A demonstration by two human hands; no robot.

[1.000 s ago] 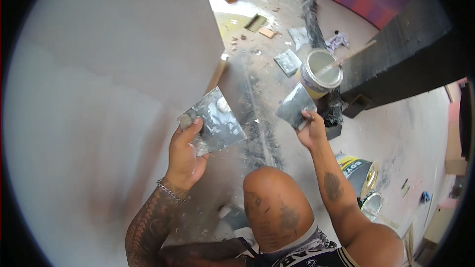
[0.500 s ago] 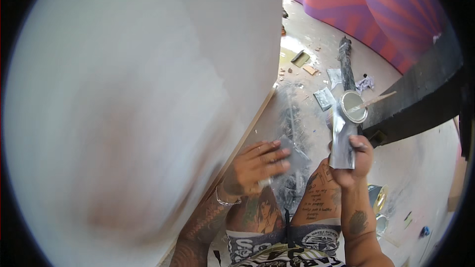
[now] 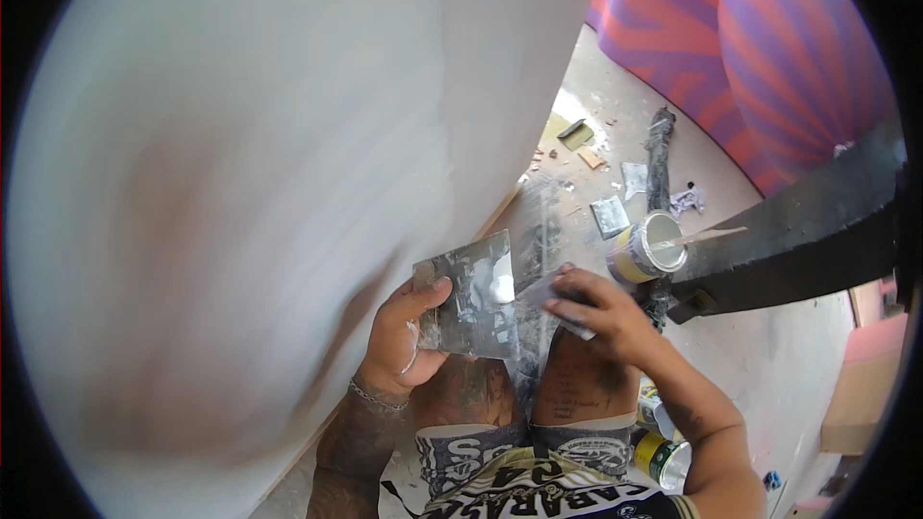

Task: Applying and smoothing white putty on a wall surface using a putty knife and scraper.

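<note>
My left hand (image 3: 402, 329) grips a flat, square metal filler spreader (image 3: 469, 300) by its left side, thumb on top. White filler is smeared on its face, with a thicker dab near the right edge. My right hand (image 3: 608, 315) is closed on a second flat grey spreader (image 3: 550, 300), partly hidden by the fingers. Its left end is close to the edge of the first spreader; I cannot tell if they touch. White paste also marks the base of my left thumb.
A large pale, smooth panel (image 3: 288, 135) fills the left side. Beyond my right hand stands an open can (image 3: 630, 258) with a wooden stick (image 3: 711, 235) in it. A dark curved beam (image 3: 788, 250) runs along the right. Flat pieces (image 3: 609, 217) and scraps litter the floor.
My left hand has moved left and turned its spreader face up. My right hand has come left and down from beside the can, bringing its spreader towards the other one.
</note>
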